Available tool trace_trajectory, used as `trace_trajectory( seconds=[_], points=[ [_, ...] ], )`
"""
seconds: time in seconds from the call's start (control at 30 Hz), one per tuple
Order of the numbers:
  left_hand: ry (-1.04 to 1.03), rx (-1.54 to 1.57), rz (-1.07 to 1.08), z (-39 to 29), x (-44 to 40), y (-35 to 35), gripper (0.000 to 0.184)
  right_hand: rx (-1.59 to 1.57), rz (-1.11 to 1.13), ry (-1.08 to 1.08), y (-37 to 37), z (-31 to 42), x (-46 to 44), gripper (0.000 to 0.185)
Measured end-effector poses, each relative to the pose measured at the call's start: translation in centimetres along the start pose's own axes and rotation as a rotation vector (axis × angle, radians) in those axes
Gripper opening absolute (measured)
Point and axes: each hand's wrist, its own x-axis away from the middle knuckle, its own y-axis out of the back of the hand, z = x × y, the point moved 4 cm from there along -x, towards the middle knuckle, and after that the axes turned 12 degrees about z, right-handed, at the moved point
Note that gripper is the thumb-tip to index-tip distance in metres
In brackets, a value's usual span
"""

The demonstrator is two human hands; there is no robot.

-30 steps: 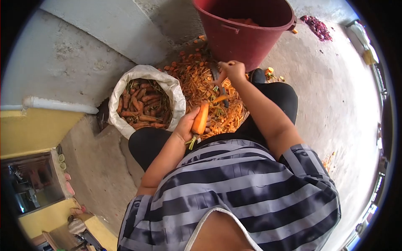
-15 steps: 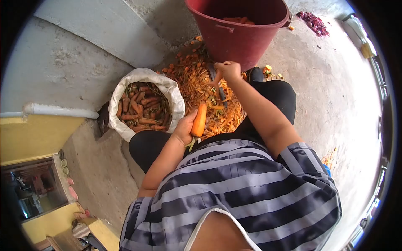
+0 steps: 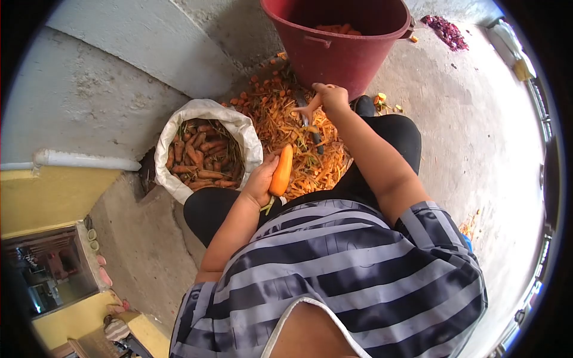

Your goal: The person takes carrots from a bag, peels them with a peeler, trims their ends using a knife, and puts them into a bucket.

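Left hand point(image 3: 260, 181): grip closed around carrot point(image 3: 283, 171) | Right hand point(image 3: 332, 99): over peelings point(image 3: 271, 112), grip state not discernible | White sack point(image 3: 206, 109): beside peelings

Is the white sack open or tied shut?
Open: the white sack has its rim folded outward, with carrots visible inside.

The bucket point(image 3: 340, 56) is red, the sack point(image 3: 173, 134) white.
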Motion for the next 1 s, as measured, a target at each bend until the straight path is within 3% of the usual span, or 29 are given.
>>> trace_trajectory(
  seconds=[0.13,0.17,0.27,0.4,0.47,0.6,0.67,0.73,0.8,0.9,1.0],
  points=[
    [0.053,0.056,-0.101,0.4,-0.4,1.3,0.034,-0.051,0.183,-0.089,-2.8,0.3,4.7,0.015],
    [0.067,0.081,-0.138,0.6,-0.5,1.8,0.034,-0.004,0.369,-0.110,-3.7,-0.1,6.8,0.016],
    [0.090,0.103,-0.092,1.1,-0.9,2.3,0.036,0.001,0.485,-0.252,-4.9,-2.8,8.6,0.018],
    [0.100,0.227,0.093,1.0,-1.2,2.5,0.038,0.006,0.208,-0.083,-1.0,-4.9,0.6,0.020],
    [0.103,0.170,0.057,0.6,-1.1,2.5,0.037,0.118,0.047,-0.134,0.0,-3.0,0.0,0.019],
    [0.124,0.162,-0.121,0.3,-1.6,3.5,0.040,-0.094,0.308,-0.226,-2.9,-4.9,1.2,0.015],
    [0.153,0.267,0.028,0.5,-2.3,4.0,0.042,-0.131,0.324,-0.232,-4.2,-7.5,1.2,0.022],
    [0.167,0.323,0.125,0.7,-2.8,4.8,0.044,-0.156,0.182,-0.293,-2.8,-8.2,-1.8,0.022],
    [0.161,0.331,0.170,0.6,-3.4,5.9,0.044,0.016,-0.026,-0.231,-0.9,-7.6,-4.6,0.021],
    [0.173,0.383,-0.007,0.5,-4.7,7.7,0.045,-0.169,0.089,-0.363,-2.1,-9.5,-5.9,0.023],
    [0.195,0.422,0.069,0.9,-6.5,10.1,0.041,-0.260,0.202,-0.452,-3.1,-15.4,-7.6,0.020]
  ],
)
